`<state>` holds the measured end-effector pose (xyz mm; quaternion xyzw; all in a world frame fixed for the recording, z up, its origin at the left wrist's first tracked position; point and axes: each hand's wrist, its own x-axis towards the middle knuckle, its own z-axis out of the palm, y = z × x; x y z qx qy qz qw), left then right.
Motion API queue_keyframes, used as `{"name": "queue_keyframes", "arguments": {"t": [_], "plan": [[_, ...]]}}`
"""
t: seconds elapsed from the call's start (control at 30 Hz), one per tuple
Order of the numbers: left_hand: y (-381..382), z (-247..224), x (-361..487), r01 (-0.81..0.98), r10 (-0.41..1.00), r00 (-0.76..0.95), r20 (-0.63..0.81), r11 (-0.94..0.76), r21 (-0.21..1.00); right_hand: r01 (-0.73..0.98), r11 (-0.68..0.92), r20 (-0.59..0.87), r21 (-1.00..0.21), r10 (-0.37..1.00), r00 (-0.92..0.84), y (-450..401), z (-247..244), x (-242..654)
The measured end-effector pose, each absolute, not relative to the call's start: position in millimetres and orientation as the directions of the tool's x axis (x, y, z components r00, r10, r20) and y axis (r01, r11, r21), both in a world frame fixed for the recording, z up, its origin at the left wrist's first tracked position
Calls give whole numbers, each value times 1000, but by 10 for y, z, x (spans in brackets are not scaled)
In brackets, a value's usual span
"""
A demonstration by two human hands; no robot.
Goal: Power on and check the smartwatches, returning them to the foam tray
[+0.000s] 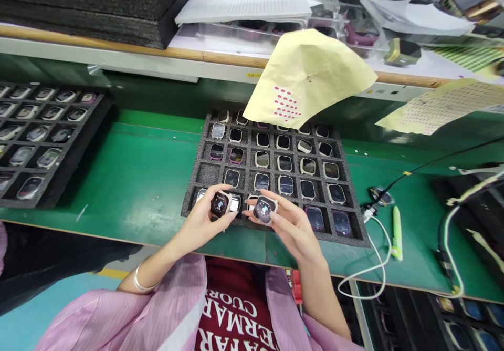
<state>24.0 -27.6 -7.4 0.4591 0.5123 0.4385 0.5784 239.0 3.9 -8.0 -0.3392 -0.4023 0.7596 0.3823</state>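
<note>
My left hand grips a smartwatch without a strap, its dark screen lit with a small blue-white figure. In my right hand is a second smartwatch, pale-framed, its screen also lit. Both are held above the front edge of a black foam tray, whose square compartments hold several more watch bodies, some pale, some purple-framed. My hands partly cover the front row of compartments.
Another foam tray of watches stands at the left. A yellow paper with red marks hangs over the middle tray's back edge. On the right lie a white cable, a green pen-like tool and a round charging puck.
</note>
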Motion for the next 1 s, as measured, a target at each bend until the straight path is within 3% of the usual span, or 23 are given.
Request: {"name": "queue_keyframes", "arguments": {"t": [0.17,0.27,1.0], "plan": [[-228,-74,205,-380,940,156,-305,342,860,-317,-408,-231,-856,851,-471,25,-112,2394],[-233,-83,179,-488,915,201,-350,403,774,-324,-415,-253,-850,862,-439,-4,-130,2372],[-305,-131,210,-346,951,267,-153,243,906,-271,-256,-146,-928,919,-366,-87,-201,2320]]}}
